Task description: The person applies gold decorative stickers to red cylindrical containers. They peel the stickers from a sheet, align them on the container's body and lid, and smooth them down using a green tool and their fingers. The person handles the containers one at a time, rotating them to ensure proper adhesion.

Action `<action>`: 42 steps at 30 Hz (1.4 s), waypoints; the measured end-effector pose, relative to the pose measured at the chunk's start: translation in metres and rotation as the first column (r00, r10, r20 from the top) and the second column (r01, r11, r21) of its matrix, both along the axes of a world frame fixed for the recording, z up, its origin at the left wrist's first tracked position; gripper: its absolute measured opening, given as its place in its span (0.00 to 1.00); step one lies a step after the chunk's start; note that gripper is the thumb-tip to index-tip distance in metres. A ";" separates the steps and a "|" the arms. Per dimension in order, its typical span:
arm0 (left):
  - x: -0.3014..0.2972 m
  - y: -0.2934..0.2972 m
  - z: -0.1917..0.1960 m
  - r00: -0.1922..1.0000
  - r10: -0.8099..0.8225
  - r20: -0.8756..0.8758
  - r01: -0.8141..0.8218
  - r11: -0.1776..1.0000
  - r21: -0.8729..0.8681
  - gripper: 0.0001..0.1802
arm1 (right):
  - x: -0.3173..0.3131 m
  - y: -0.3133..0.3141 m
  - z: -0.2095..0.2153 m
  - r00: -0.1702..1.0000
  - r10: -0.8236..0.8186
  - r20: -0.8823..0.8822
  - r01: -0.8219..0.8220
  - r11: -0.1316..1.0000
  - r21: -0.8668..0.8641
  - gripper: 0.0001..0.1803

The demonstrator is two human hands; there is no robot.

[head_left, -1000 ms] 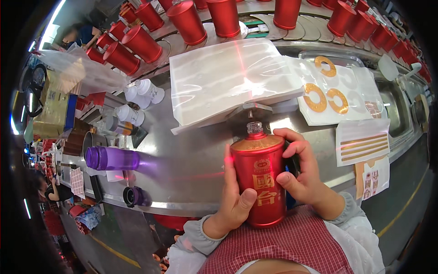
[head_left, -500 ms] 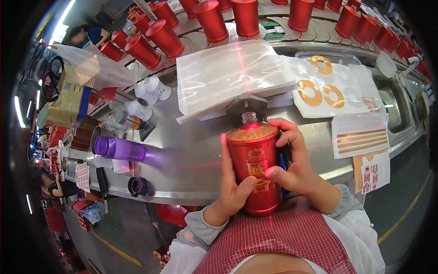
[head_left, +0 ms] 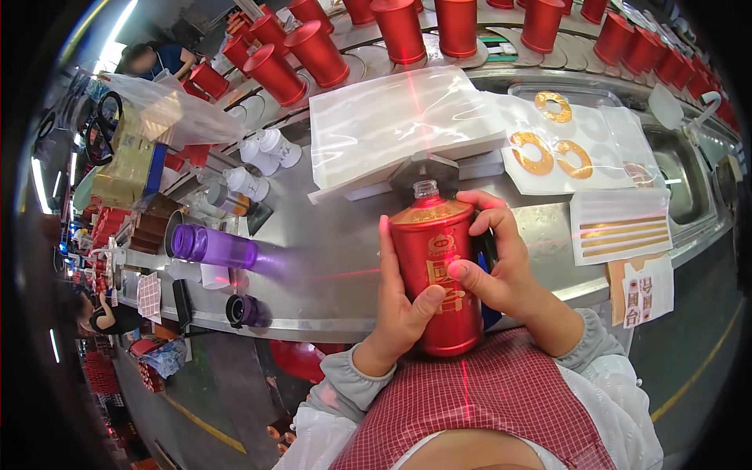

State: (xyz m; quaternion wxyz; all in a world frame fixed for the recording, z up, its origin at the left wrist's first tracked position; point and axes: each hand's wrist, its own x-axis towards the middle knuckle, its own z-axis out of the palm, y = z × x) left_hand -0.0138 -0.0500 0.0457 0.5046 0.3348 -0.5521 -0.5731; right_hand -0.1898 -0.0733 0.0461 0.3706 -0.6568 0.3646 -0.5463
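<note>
A red bottle (head_left: 437, 274) with gold lettering, a gold shoulder and a clear, uncapped neck leans toward my apron between both hands. My left hand (head_left: 406, 309) closes on its left side, thumb across the front. From the right, my right hand (head_left: 497, 262) grips it with the thumb on the lettering and fingers round the upper edge. Behind the neck stands a dark metal block (head_left: 424, 171). A sheet with gold ring labels (head_left: 575, 159) lies to the right, above another sheet of gold strips (head_left: 624, 234).
A large plastic-covered stack (head_left: 392, 117) lies beyond the bottle. Red bottles (head_left: 398, 31) stand along the conveyor at the back. On the left are a purple bottle (head_left: 223, 247), its dark lid (head_left: 241, 311) and small white jars (head_left: 278, 147). A sink (head_left: 680, 176) is at right.
The red bottle is slightly higher in the picture, still in both hands. My right thumb has moved up its front. Bottles on the conveyor have shifted right.
</note>
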 end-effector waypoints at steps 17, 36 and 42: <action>-0.003 -0.023 -0.003 0.984 -0.027 -0.174 0.065 0.974 0.215 0.41 | 0.004 -0.019 -0.020 0.998 -0.048 -0.041 0.051 0.996 0.080 0.24; 0.002 -0.023 -0.012 0.991 -0.054 -0.121 0.073 0.984 0.162 0.56 | -0.002 -0.016 -0.020 0.997 0.003 -0.071 0.003 0.997 0.083 0.34; 0.003 -0.024 -0.016 0.993 -0.045 -0.106 0.056 0.993 0.103 0.54 | -0.006 -0.016 -0.020 0.998 0.039 -0.057 -0.034 0.995 0.095 0.35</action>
